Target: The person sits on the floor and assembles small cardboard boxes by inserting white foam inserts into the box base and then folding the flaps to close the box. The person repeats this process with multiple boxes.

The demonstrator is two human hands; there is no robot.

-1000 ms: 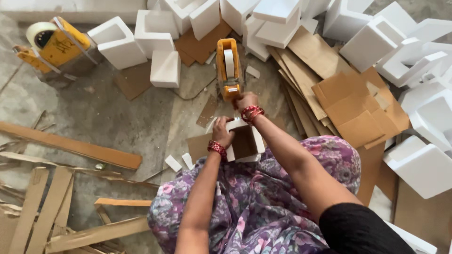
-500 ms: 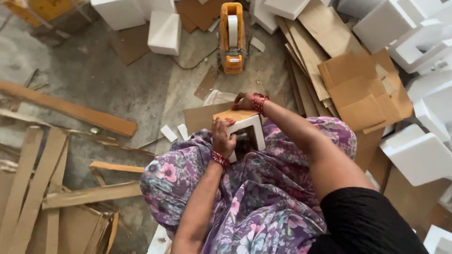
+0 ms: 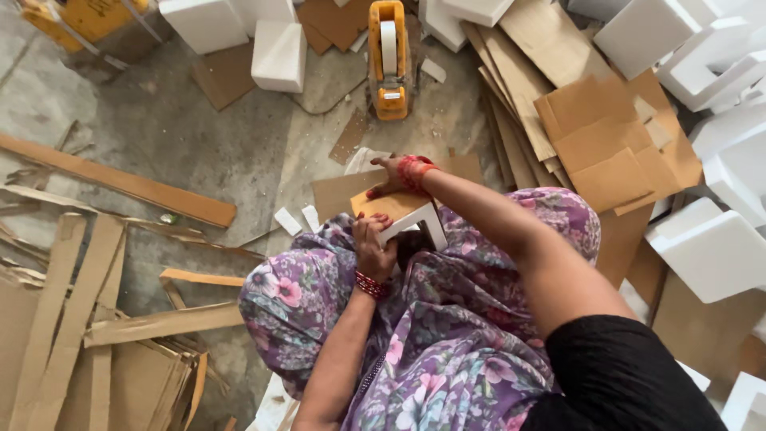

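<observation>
I sit on the floor with a white foam corner block (image 3: pixel 423 226) in my lap, a piece of brown cardboard (image 3: pixel 391 205) laid on its top. My left hand (image 3: pixel 373 247) grips the near left edge of the block and cardboard. My right hand (image 3: pixel 392 175) rests on the far edge of the cardboard, fingers curled over it. Both wrists wear red bangles. An orange tape dispenser (image 3: pixel 388 57) with a white roll stands on the floor beyond my hands.
White foam blocks (image 3: pixel 278 53) lie at the top and along the right (image 3: pixel 710 247). Brown cardboard sheets (image 3: pixel 614 144) are stacked at right, long cardboard strips (image 3: pixel 120 185) and scraps at left. A yellow object (image 3: pixel 88 16) sits top left. Bare concrete floor (image 3: pixel 199 136) lies ahead left.
The foam block with cardboard has come from the floor in front of me up into my lap. The view has tilted down, so the dispenser appears farther off.
</observation>
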